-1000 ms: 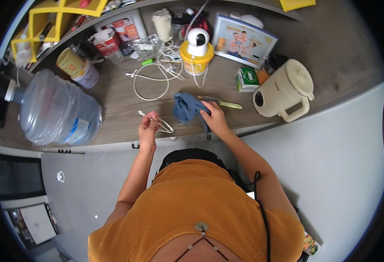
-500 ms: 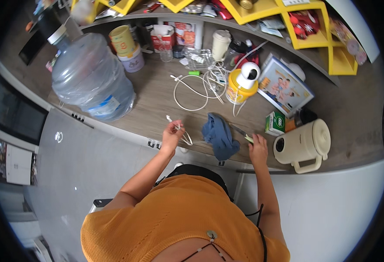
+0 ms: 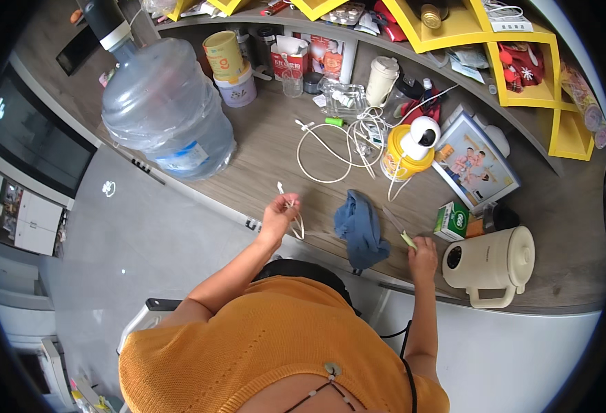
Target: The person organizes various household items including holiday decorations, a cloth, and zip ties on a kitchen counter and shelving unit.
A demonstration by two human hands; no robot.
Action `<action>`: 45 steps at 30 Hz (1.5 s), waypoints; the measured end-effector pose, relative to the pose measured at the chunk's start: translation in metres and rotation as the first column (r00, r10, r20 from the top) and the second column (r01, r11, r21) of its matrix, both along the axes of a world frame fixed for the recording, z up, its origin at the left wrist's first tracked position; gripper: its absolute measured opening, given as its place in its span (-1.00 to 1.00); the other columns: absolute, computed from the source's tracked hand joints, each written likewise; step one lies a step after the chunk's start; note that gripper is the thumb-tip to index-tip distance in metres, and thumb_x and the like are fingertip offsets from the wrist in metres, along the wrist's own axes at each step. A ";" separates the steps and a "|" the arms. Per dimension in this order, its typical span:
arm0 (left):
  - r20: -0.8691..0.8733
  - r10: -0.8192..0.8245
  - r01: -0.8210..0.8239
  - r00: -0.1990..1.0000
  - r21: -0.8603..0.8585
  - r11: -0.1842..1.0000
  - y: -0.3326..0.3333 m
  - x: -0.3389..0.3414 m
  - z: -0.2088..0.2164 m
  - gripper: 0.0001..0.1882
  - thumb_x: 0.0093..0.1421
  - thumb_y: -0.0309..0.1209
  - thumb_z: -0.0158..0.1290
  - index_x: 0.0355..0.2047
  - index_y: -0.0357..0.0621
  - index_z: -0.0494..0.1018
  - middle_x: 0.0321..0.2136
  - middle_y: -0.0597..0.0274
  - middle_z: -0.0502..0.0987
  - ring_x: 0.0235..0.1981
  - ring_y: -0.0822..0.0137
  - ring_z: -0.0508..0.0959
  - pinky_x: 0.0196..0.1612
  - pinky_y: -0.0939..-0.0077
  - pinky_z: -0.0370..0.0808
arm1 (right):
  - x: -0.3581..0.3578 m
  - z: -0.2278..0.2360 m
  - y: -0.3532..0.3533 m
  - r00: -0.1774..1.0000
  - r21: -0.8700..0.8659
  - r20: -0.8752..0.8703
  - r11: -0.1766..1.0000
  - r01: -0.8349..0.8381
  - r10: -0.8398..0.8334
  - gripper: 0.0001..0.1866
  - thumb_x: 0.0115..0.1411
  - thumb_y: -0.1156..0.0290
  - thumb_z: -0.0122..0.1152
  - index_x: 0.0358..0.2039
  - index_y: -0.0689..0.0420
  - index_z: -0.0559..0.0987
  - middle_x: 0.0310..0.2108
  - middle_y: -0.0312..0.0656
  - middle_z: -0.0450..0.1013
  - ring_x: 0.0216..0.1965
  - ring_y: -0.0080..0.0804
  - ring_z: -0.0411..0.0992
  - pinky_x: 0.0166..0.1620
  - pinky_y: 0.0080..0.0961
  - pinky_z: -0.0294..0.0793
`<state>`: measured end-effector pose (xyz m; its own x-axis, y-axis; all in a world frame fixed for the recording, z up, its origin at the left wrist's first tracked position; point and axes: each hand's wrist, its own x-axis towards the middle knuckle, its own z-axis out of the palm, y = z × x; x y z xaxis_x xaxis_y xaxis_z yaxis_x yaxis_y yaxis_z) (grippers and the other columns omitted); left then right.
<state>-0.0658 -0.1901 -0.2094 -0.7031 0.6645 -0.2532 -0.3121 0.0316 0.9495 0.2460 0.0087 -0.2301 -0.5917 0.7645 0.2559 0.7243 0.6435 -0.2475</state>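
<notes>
My left hand (image 3: 279, 217) is closed around a folded white cable (image 3: 301, 226) at the desk's front edge; one plug end sticks up past the fingers. My right hand (image 3: 423, 259) rests near the front edge with its fingers on the pale green handle of a knife (image 3: 408, 239). The knife's blade lies toward the far left, beside a crumpled blue cloth (image 3: 362, 230). That cloth sits between my two hands and reaches the edge of the desk. To the right of my right hand stands a cream electric kettle (image 3: 485, 265).
A large water bottle (image 3: 165, 110) with a black-topped pump stands at the left. Tangled white cables (image 3: 327, 180) lie mid-desk beside a white camera on a yellow tub (image 3: 408, 157). A framed photo (image 3: 474, 162) and a green box (image 3: 452, 221) stand at the right. Yellow shelves (image 3: 447, 34) run behind.
The whole view has turned, so the desk things sit farther right and the kettle lower. Both hands keep hold of the cable and the knife, with little movement over the desk.
</notes>
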 end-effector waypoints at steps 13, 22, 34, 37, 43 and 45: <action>0.026 -0.246 0.243 0.969 0.080 0.967 -0.034 -0.108 0.010 -0.78 0.12 -0.58 -0.07 -0.20 -0.18 0.39 -0.36 0.32 0.45 -0.47 0.54 0.38 -0.34 0.67 0.36 | -0.034 0.021 -0.060 0.854 0.084 0.029 0.853 0.516 -0.519 -0.86 0.13 0.43 -0.11 -0.33 0.17 0.40 -0.39 0.04 0.39 -0.36 0.02 0.37 -0.33 -0.17 0.34; -0.049 -0.403 0.404 0.914 0.014 0.915 -0.078 -0.202 -0.013 -0.78 0.12 -0.51 -0.05 -0.18 -0.18 0.39 -0.36 0.35 0.44 -0.43 0.55 0.37 -0.33 0.69 0.33 | -0.164 0.014 -0.149 0.873 -0.140 -0.367 0.947 0.289 -0.321 -0.85 0.12 0.48 -0.04 -0.30 0.22 0.44 -0.33 0.03 0.39 -0.27 -0.01 0.35 -0.22 -0.30 0.33; -0.256 -0.544 0.543 0.799 -0.079 0.836 -0.058 -0.219 -0.036 -0.67 0.05 -0.49 0.02 -0.13 -0.17 0.36 -0.34 0.37 0.42 -0.48 0.59 0.28 -0.39 0.71 0.28 | -0.253 -0.026 -0.137 0.861 -0.466 -0.258 0.837 0.286 -0.438 -0.84 0.09 0.42 -0.01 -0.37 0.21 0.46 -0.39 0.05 0.42 -0.31 -0.01 0.39 -0.26 -0.27 0.36; -0.252 -0.507 0.504 0.824 -0.080 0.860 -0.053 -0.214 -0.040 -0.66 0.03 -0.48 0.03 -0.13 -0.18 0.35 -0.32 0.31 0.43 -0.49 0.56 0.31 -0.39 0.68 0.30 | -0.257 -0.020 -0.135 0.899 -0.326 -0.274 0.912 0.247 -0.341 -0.85 0.07 0.42 0.01 -0.37 0.19 0.47 -0.41 0.03 0.42 -0.33 0.00 0.38 -0.28 -0.25 0.36; -0.262 -0.483 0.459 0.836 -0.150 0.876 -0.045 -0.196 -0.040 -0.65 0.05 -0.48 0.03 -0.11 -0.18 0.34 -0.27 0.33 0.41 -0.35 0.54 0.35 -0.24 0.68 0.29 | -0.256 -0.012 -0.127 0.972 -0.144 -0.160 0.978 0.148 -0.171 -0.87 0.05 0.42 0.03 -0.37 0.13 0.47 -0.46 0.00 0.42 -0.38 0.00 0.37 -0.30 -0.20 0.35; -0.238 -0.464 0.441 0.853 -0.149 0.885 -0.044 -0.187 -0.039 -0.66 0.05 -0.48 0.03 -0.12 -0.18 0.34 -0.27 0.37 0.41 -0.32 0.55 0.33 -0.22 0.69 0.27 | -0.256 -0.011 -0.127 0.969 -0.171 -0.196 0.978 0.119 -0.152 -0.87 0.06 0.41 0.02 -0.36 0.13 0.48 -0.46 0.01 0.41 -0.37 0.01 0.36 -0.29 -0.21 0.35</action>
